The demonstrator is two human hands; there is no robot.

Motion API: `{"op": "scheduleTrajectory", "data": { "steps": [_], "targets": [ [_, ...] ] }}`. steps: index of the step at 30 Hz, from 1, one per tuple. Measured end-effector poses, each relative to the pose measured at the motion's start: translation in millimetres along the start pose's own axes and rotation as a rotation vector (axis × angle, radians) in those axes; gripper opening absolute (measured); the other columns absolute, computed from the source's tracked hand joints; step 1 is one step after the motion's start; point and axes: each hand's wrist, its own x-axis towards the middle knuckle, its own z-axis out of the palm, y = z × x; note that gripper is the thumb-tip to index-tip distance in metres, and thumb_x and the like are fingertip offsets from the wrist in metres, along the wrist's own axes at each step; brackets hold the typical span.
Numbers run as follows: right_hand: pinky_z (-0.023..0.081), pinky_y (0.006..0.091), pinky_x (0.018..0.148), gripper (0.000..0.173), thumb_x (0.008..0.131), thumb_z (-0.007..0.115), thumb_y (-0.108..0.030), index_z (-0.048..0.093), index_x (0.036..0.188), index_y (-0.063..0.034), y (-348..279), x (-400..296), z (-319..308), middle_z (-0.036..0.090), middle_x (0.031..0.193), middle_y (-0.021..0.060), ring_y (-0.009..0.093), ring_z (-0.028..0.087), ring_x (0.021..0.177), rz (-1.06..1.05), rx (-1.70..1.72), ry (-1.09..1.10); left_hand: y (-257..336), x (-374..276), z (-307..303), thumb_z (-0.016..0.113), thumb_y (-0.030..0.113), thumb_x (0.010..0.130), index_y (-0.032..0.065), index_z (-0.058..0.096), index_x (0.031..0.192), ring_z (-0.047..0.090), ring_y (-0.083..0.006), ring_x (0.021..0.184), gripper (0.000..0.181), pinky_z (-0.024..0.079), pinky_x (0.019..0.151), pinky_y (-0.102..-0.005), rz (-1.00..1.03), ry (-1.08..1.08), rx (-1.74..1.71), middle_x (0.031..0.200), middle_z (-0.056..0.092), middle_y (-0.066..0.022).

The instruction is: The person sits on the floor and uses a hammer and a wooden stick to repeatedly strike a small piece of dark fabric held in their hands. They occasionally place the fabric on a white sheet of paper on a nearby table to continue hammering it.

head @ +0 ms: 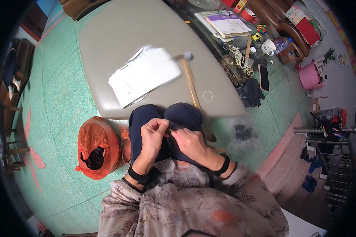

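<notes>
Above my lap, my left hand (153, 134) and my right hand (191, 143) pinch a small dark piece of material (175, 126) between them. The fingers partly hide it, and its kind is unclear. Beyond my knees, a stack of white papers (148, 75) lies on a beige padded surface (112, 32). A hammer with a wooden handle (190, 84) rests to the right of the papers, its handle end close to my right knee. A thin pale ring (208, 96) lies right of the handle. An orange plastic bag (86, 130) holding black material (94, 158) stands on the floor at my left.
A glass-topped table (222, 49) at the upper right holds notebooks (225, 23), tangled pale bands (237, 56), a patterned mug (268, 47), a phone (263, 77) and black cloth (254, 92). Clear plastic with dark contents (243, 133) is near my right side. Steps (290, 157) descend at the right.
</notes>
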Motion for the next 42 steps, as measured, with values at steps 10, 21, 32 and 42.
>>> {"op": "scheduleTrajectory", "data": {
  "steps": [10, 21, 32, 42],
  "targets": [
    [0.042, 0.0357, 0.051, 0.014, 0.086, 0.06, -0.011, 0.056, 0.08, 0.0005, 4, 11, -20, 0.056, 0.069, 0.0144, 0.031, 0.056, 0.058, 0.335, 0.513, -0.12, 9, -11, -2, 0.063, 0.01, 0.086, -0.0004, 0.066, 0.09, 0.058, -0.0085, 0.068, 0.011, 0.048, 0.061, -0.0215, -0.066, 0.024, -0.323, 0.079, 0.064, -0.0036],
    [0.045, 0.0364, 0.048, 0.016, 0.08, 0.063, -0.007, 0.05, 0.071, -0.0029, 19, 16, -33, 0.054, 0.063, 0.0124, 0.029, 0.058, 0.057, -0.179, 0.085, -0.153, 9, -6, -10, 0.062, 0.007, 0.086, 0.0018, 0.064, 0.085, 0.055, -0.0081, 0.067, 0.006, 0.045, 0.062, -0.0219, -0.089, -0.147, -0.245, 0.078, 0.062, -0.0016],
    [0.037, 0.02, 0.047, 0.016, 0.09, 0.057, -0.016, 0.06, 0.083, -0.0021, 13, 18, -30, 0.056, 0.063, 0.0001, 0.004, 0.048, 0.053, 0.502, 0.827, -0.301, 27, -11, -3, 0.063, 0.009, 0.086, -0.0003, 0.066, 0.096, 0.053, -0.0066, 0.066, 0.014, 0.045, 0.063, -0.0212, -0.059, -0.006, -0.238, 0.076, 0.062, 0.0003],
    [0.043, 0.0285, 0.045, 0.013, 0.084, 0.062, -0.009, 0.053, 0.077, -0.0018, 9, 11, -11, 0.059, 0.067, 0.0102, 0.023, 0.055, 0.05, 0.082, 0.414, 0.014, 21, -17, 1, 0.061, 0.008, 0.087, -0.0012, 0.065, 0.091, 0.055, -0.0072, 0.069, 0.011, 0.046, 0.064, -0.0202, 0.075, 0.086, -0.149, 0.085, 0.065, -0.0042]
  ]
}}
